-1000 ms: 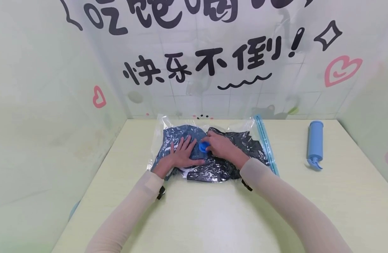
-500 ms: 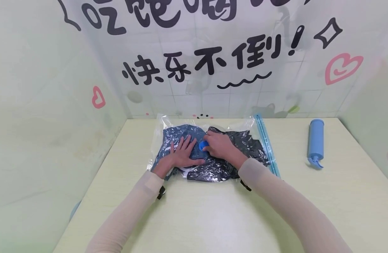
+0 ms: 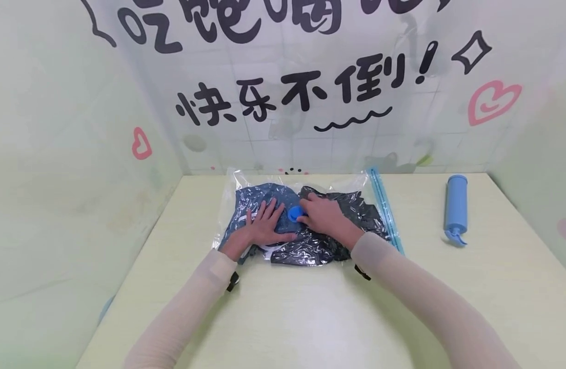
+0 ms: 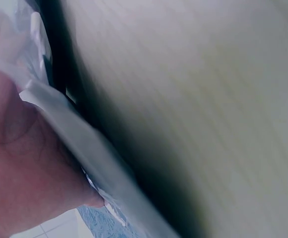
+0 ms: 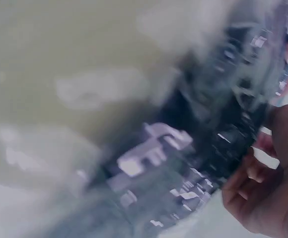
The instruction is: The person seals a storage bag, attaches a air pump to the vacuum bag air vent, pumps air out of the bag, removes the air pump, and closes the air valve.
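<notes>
A clear vacuum storage bag (image 3: 227, 205) lies on the table with folded clothes inside: a blue garment (image 3: 248, 197) at left and a black garment (image 3: 363, 210) at right. Spread flat, my left hand (image 3: 263, 227) presses the bag over the blue garment. My right hand (image 3: 324, 215) pinches the right edge of a round blue valve cap (image 3: 294, 213) near the bag's middle. In the right wrist view, the curled fingers of the right hand (image 5: 268, 183) sit over the shiny film. The left wrist view shows the left palm (image 4: 30, 163) against the bag's edge.
A blue hand pump (image 3: 457, 205) lies on the table (image 3: 301, 318) at the right, its handle towards the front. The bag's blue zip strip (image 3: 385, 207) runs along its right edge. Walls with printed lettering stand behind and beside the table.
My right hand's fingers have shifted slightly around the blue valve cap, whose face looks differently tilted. My left hand stays in place on the bag. The head view has shifted a little.
</notes>
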Tool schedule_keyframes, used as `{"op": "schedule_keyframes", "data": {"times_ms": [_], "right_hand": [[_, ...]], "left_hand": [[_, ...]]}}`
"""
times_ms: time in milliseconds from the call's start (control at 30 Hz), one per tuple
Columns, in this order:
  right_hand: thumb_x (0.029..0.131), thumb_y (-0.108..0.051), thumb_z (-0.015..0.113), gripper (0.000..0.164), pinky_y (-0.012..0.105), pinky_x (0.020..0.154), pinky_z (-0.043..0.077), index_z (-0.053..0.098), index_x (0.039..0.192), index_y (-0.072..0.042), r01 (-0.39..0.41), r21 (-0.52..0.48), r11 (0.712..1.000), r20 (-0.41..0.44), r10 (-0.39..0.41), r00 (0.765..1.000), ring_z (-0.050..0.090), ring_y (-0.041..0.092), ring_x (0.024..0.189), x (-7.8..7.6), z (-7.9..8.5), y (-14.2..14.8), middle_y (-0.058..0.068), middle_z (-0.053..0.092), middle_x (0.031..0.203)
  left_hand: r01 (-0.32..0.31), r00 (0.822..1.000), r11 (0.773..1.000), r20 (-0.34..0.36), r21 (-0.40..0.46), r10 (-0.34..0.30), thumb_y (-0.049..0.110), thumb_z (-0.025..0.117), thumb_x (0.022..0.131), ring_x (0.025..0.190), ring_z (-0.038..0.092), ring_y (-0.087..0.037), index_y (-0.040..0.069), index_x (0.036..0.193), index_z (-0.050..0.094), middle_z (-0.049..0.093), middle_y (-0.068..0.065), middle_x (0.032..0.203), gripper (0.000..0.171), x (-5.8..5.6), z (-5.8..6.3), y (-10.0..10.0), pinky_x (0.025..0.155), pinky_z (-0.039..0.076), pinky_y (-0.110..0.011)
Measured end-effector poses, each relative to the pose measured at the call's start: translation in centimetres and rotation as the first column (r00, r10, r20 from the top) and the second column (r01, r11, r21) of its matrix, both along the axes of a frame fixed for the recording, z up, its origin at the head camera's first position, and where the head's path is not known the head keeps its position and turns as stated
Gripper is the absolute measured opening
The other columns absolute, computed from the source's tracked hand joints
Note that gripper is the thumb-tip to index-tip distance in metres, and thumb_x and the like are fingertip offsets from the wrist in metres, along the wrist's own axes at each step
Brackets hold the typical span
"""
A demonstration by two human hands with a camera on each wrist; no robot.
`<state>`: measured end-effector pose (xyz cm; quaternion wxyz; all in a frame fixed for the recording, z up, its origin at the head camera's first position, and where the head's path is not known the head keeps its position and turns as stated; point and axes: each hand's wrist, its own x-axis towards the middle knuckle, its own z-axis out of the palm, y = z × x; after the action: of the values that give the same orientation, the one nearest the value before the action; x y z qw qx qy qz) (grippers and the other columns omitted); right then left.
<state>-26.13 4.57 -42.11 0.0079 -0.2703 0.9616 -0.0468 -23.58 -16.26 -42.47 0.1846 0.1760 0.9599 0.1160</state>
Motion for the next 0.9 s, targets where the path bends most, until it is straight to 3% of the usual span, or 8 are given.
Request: {"op": "schedule_keyframes", "data": {"times_ms": [133,233,333,500,900], "right_hand": [[0.099,-0.029,0.070,0.033,0.041,0.068,0.056,0.062,0.127,-0.012,-0.098,-0.055,0.994,0.047,0.101,0.994,0.061,0.021,0.086,-0.4,0.5,0.2,0.008,0.054,0.110],[0.100,-0.018,0.069,0.039,0.037,0.074,0.056,0.063,0.137,-0.015,-0.199,-0.075,0.977,0.079,0.205,0.975,0.063,0.021,0.095,-0.6,0.6,0.2,0.009,0.054,0.121],[0.099,-0.017,0.069,0.038,0.034,0.074,0.056,0.065,0.137,-0.015,-0.266,-0.060,0.962,0.063,0.270,0.961,0.063,0.020,0.095,-0.8,0.5,0.2,0.007,0.055,0.120],[0.098,-0.023,0.071,0.037,0.033,0.064,0.055,0.067,0.135,-0.016,-0.278,-0.015,0.961,0.003,0.278,0.961,0.062,0.018,0.081,-1.1,0.7,0.1,0.005,0.055,0.113],[0.099,-0.035,0.068,0.040,0.037,0.059,0.055,0.068,0.133,-0.013,-0.215,0.100,0.971,-0.059,0.221,0.973,0.061,0.019,0.070,-1.1,0.7,-0.9,0.006,0.057,0.107]], "left_hand": [[0.002,1.000,1.000,-0.002,0.005,-0.002,0.074,0.052,0.091,0.150,-0.016,-0.034,0.014,0.165,0.003,-0.012,-0.012,0.168,0.107,-0.1,-0.2,-0.1,0.113,-0.011,-0.064],[0.010,1.000,1.000,0.012,0.001,-0.010,0.074,0.052,0.091,0.150,-0.017,-0.035,0.014,0.165,0.002,-0.013,-0.012,0.168,0.107,0.0,-0.3,0.0,0.113,-0.010,-0.065],[0.012,1.000,1.000,0.012,-0.012,-0.012,0.073,0.052,0.092,0.150,-0.017,-0.035,0.015,0.165,0.002,-0.013,-0.011,0.168,0.106,0.2,-0.3,0.1,0.113,-0.009,-0.066],[0.008,1.000,0.999,-0.010,-0.035,-0.009,0.072,0.053,0.092,0.150,-0.016,-0.035,0.015,0.165,0.003,-0.012,-0.012,0.168,0.105,0.1,-0.1,0.3,0.112,-0.009,-0.066],[0.004,1.000,0.999,-0.016,-0.050,-0.004,0.072,0.052,0.093,0.151,-0.016,-0.035,0.016,0.165,0.003,-0.012,-0.011,0.168,0.104,0.4,0.4,0.2,0.112,-0.009,-0.066]]}}
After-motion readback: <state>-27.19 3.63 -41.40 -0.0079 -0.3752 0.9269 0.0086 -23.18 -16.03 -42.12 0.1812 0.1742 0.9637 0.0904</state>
